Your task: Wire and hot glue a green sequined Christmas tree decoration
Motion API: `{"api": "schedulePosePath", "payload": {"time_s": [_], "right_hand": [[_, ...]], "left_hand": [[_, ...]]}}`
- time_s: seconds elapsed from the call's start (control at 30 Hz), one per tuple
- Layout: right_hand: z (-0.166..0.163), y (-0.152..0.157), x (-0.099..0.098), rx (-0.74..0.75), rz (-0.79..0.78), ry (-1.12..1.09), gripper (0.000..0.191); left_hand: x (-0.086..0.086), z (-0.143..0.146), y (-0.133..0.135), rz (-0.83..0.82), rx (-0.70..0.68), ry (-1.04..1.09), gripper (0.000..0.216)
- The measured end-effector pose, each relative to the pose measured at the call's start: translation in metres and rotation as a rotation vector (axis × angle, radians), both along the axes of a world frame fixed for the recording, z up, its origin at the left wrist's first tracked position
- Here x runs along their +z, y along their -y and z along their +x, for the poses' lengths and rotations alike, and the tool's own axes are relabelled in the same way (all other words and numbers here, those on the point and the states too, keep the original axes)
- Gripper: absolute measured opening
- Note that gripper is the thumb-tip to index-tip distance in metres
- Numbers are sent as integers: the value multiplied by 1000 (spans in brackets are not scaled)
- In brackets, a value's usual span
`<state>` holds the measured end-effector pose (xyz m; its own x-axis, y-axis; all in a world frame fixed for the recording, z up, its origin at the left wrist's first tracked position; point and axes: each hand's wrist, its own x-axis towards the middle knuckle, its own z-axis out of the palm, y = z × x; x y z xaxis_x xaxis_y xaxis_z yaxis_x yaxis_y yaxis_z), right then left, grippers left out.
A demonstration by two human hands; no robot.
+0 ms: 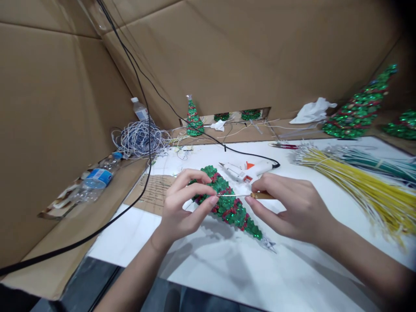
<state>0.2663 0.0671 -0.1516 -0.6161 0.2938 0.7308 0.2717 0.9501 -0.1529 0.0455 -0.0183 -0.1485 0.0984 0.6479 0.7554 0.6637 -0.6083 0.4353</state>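
Right hand point(292, 208): thumb and forefinger closed on the brown handle of a thin metal-shafted tool point(234, 195). Left hand point(182, 208): thumb and forefinger nearly meeting at the shaft's tip; whether they grip it cannot be told. Green tinsel tree point(231, 210), red-garlanded: on its side on the white tabletop point(240, 277), behind the shaft, base behind the left fingers, silver star towards the near right. Beyond: white glue gun point(255, 170). Farther: small upright tree point(193, 120).

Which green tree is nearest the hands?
The middle tree, lying on its side on the white tabletop, silver star toward lower right; the small back tree, large right tree and cut-off edge tree are farther away.
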Motion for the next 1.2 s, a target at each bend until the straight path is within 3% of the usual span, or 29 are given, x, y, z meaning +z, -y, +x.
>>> {"api": "schedulePosePath", "payload": {"time_s": [0.43, 0.73, 0.97, 1.2], "right_hand": [[6, -10, 2, 46, 79, 72, 8], [4, -11, 2, 60, 56, 145, 20], [6, -12, 1, 56, -5, 84, 7], [5, -10, -1, 56, -16, 46, 10]], "left_hand": [[0, -2, 0, 107, 60, -67, 16], [-2, -2, 0, 135, 64, -60, 15], [0, -2, -1, 131, 47, -68, 18], [-1, -2, -1, 126, 60, -59, 15]]}}
